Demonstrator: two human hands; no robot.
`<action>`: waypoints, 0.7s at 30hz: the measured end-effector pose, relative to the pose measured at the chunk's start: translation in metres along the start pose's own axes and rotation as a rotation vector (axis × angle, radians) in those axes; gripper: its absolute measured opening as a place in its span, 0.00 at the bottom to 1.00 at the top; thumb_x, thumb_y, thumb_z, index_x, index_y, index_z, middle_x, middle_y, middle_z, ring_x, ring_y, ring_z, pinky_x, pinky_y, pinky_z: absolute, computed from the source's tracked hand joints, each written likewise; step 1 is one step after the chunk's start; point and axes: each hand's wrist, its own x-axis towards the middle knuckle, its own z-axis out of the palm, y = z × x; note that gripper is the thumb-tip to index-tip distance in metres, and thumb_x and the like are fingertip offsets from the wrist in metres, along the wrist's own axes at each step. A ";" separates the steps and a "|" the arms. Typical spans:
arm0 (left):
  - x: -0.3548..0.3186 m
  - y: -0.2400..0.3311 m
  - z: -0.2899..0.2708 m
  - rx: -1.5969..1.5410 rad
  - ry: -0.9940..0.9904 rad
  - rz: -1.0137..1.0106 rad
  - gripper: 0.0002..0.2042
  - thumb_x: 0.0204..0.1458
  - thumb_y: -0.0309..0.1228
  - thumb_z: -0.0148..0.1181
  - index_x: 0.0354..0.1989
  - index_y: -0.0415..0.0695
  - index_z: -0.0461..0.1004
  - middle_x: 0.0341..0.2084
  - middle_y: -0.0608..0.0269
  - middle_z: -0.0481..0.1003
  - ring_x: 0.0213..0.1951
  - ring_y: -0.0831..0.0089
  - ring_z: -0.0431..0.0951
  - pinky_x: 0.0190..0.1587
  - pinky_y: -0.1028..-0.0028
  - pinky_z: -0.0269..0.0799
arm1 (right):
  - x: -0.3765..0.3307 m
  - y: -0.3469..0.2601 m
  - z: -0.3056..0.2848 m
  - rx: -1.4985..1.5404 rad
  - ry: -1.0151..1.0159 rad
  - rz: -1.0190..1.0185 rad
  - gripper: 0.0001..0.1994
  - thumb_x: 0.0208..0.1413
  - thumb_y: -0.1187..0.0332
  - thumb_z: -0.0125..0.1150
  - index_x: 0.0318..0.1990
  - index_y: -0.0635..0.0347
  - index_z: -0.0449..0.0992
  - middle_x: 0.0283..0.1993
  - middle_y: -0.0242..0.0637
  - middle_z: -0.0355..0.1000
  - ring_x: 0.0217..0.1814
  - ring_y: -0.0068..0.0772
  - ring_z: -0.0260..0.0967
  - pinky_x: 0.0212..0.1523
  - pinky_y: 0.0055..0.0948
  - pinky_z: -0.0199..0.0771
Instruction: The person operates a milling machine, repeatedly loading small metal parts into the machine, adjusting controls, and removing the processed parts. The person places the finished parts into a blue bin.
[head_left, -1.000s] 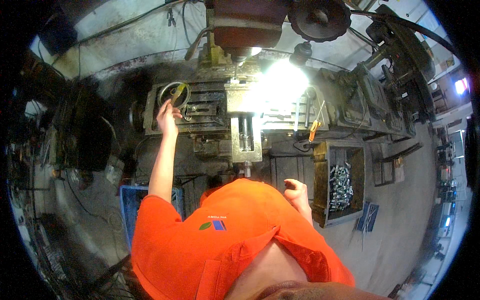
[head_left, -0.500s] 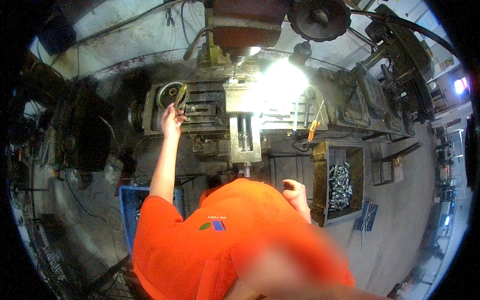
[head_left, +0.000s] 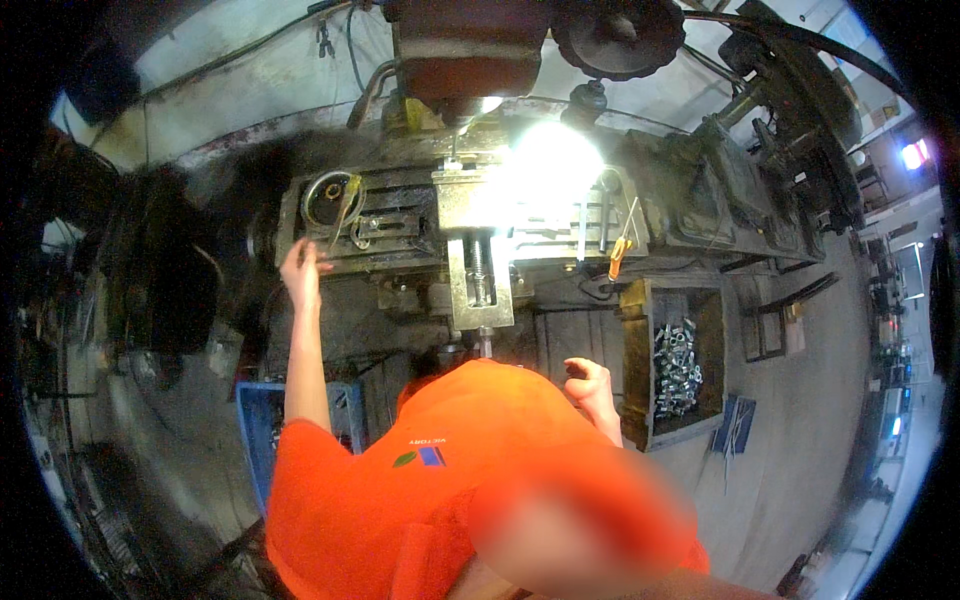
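My left hand (head_left: 305,268) is at the front left edge of the machine table (head_left: 400,262), fingers apart with nothing visible in them. Just beyond it, on the table, sits a round dish (head_left: 318,202). A brush-like tool with a yellowish end (head_left: 351,190) leans across the dish's right rim. A small curved metal piece (head_left: 360,236) rests beside it. My right hand (head_left: 592,392) hangs close to my body, fingers curled; whatever may be inside them is hidden. The vise (head_left: 482,290) stands mid-table, its far end washed out by a bright lamp (head_left: 555,165).
At the right, a wooden box (head_left: 640,375) holds many small metal parts (head_left: 678,365). A blue crate (head_left: 258,430) stands at the left, partly behind my arm. An orange-handled tool (head_left: 617,262) lies at the table's right end. The machine head (head_left: 465,50) overhangs the vise.
My left hand has let go of the brush-like tool at the dish and drawn back toward the table's near left edge. My right hand stays curled in place. The view has shifted slightly.
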 end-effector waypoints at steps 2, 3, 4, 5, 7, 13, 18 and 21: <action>-0.012 0.019 0.005 0.053 0.010 0.092 0.16 0.51 0.26 0.49 0.49 0.34 0.65 0.29 0.53 0.75 0.23 0.73 0.76 0.28 0.76 0.72 | 0.001 0.001 -0.002 -0.012 0.014 -0.021 0.18 0.32 0.71 0.54 0.37 0.64 0.75 0.34 0.47 0.73 0.37 0.40 0.72 0.40 0.30 0.71; -0.021 0.030 0.018 0.048 -0.054 0.122 0.16 0.50 0.24 0.49 0.48 0.34 0.66 0.29 0.54 0.75 0.25 0.73 0.76 0.30 0.76 0.72 | 0.002 0.000 -0.003 -0.016 0.014 -0.027 0.18 0.32 0.71 0.54 0.37 0.64 0.75 0.34 0.47 0.73 0.37 0.40 0.72 0.40 0.30 0.71; -0.034 0.042 0.029 0.043 -0.106 0.151 0.16 0.49 0.23 0.49 0.48 0.33 0.66 0.29 0.54 0.75 0.26 0.73 0.76 0.32 0.76 0.72 | 0.005 -0.006 -0.005 -0.022 0.003 -0.040 0.18 0.32 0.71 0.53 0.37 0.64 0.75 0.34 0.47 0.73 0.37 0.41 0.72 0.40 0.30 0.71; -0.040 0.056 0.048 0.214 -0.194 0.165 0.18 0.45 0.19 0.48 0.47 0.33 0.67 0.31 0.55 0.76 0.29 0.74 0.76 0.38 0.77 0.71 | 0.007 -0.010 -0.009 -0.030 -0.002 -0.047 0.18 0.32 0.72 0.53 0.37 0.64 0.75 0.35 0.47 0.73 0.37 0.41 0.72 0.40 0.30 0.71; -0.033 0.050 0.085 0.172 -0.360 0.269 0.19 0.44 0.18 0.46 0.47 0.33 0.68 0.36 0.56 0.75 0.34 0.73 0.76 0.42 0.78 0.69 | 0.013 -0.014 -0.013 -0.053 -0.012 -0.088 0.18 0.32 0.72 0.53 0.37 0.64 0.75 0.35 0.47 0.73 0.37 0.41 0.72 0.40 0.30 0.71; -0.002 0.025 0.185 0.239 -0.462 0.482 0.25 0.37 0.20 0.48 0.50 0.32 0.64 0.45 0.42 0.69 0.48 0.59 0.71 0.51 0.70 0.65 | 0.023 -0.028 -0.024 -0.094 0.036 -0.192 0.18 0.32 0.72 0.53 0.38 0.64 0.74 0.35 0.47 0.73 0.35 0.40 0.72 0.38 0.30 0.71; 0.011 0.013 0.200 0.168 -0.483 0.485 0.23 0.37 0.21 0.48 0.48 0.33 0.67 0.42 0.43 0.71 0.46 0.60 0.72 0.49 0.72 0.65 | 0.015 -0.024 -0.025 -0.067 0.071 -0.178 0.18 0.32 0.74 0.53 0.37 0.64 0.74 0.34 0.46 0.73 0.34 0.40 0.72 0.37 0.29 0.71; 0.000 0.038 0.194 0.222 -0.500 0.426 0.22 0.37 0.20 0.48 0.46 0.34 0.68 0.41 0.45 0.72 0.45 0.62 0.73 0.48 0.73 0.65 | 0.010 -0.024 -0.034 -0.096 0.080 -0.177 0.18 0.32 0.75 0.52 0.38 0.64 0.75 0.33 0.43 0.74 0.35 0.33 0.72 0.38 0.26 0.71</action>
